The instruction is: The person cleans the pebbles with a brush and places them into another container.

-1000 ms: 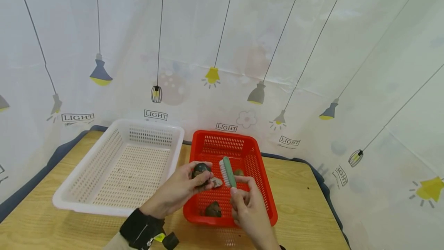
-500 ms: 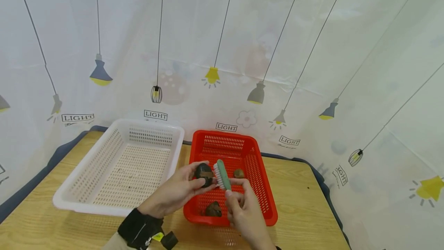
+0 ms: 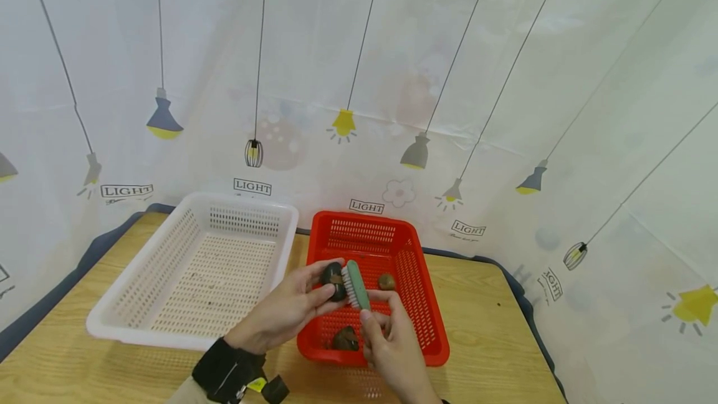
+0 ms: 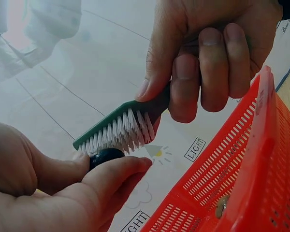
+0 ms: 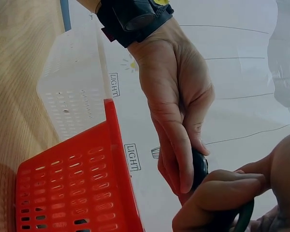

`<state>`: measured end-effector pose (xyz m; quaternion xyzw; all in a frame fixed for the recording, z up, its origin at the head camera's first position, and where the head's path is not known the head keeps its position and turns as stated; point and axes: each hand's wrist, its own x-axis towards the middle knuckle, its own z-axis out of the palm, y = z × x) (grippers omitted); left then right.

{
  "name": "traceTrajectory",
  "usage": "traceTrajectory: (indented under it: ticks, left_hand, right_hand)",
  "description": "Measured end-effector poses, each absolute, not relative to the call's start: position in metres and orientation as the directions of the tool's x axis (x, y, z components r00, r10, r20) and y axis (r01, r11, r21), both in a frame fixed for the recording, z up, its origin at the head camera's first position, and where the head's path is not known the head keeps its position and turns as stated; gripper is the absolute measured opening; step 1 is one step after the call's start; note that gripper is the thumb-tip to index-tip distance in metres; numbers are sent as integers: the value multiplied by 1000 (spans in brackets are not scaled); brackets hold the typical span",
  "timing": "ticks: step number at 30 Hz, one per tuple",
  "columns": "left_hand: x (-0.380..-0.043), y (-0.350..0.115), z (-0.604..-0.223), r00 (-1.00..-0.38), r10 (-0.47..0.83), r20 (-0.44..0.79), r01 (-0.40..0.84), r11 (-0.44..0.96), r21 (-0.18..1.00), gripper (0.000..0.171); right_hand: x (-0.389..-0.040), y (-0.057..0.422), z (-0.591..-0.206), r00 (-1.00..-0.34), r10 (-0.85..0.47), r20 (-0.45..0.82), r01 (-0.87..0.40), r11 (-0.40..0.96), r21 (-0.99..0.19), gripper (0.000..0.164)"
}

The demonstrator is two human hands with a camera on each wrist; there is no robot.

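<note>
A dark, smooth, rounded stone [image 3: 335, 288] with a brown patch is pinched between the thumb and fingers of my left hand [image 3: 288, 307], above the red basket. In my right hand [image 3: 397, 345] is a small green scrub brush [image 3: 358, 285], held by its handle end between thumb and fingers. Its white bristles lie against the stone's right side. From the left wrist view, the bristles [image 4: 118, 133] rest over the top of the stone [image 4: 105, 157]. The right wrist view shows the stone [image 5: 199, 169] between the left fingers, with the brush mostly hidden behind the right hand.
Inside the red basket [image 3: 434, 323] lie a brown stone [image 3: 345, 338] near the front and a smaller tan one [image 3: 386, 282] farther back. To the left stands a white basket [image 3: 103, 323] with dark specks on its floor. Behind the wooden table [image 3: 488, 329] hangs a lamp-print sheet.
The brush has moved left from beside the stone onto it. My left hand has turned the stone so its brown patch faces the bristles. The small tan stone has come into fuller view.
</note>
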<state>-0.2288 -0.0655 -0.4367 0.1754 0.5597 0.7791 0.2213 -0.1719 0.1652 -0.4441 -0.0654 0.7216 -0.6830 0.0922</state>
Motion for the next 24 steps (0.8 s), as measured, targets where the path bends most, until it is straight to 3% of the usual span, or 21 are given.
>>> traceTrajectory:
  ticks: [10, 24]
  left_hand:
    - [-230, -64, -439, -880, 473, 43, -84, -244, 966, 65]
    - [-230, -59, -441, -916, 402, -4, -86, -188, 978, 68]
  right_hand:
    - [-168, 165, -440, -982, -186, -10, 3, 39, -999, 44]
    - [-174, 165, -443, -983, -182, -5, -9, 74, -997, 39]
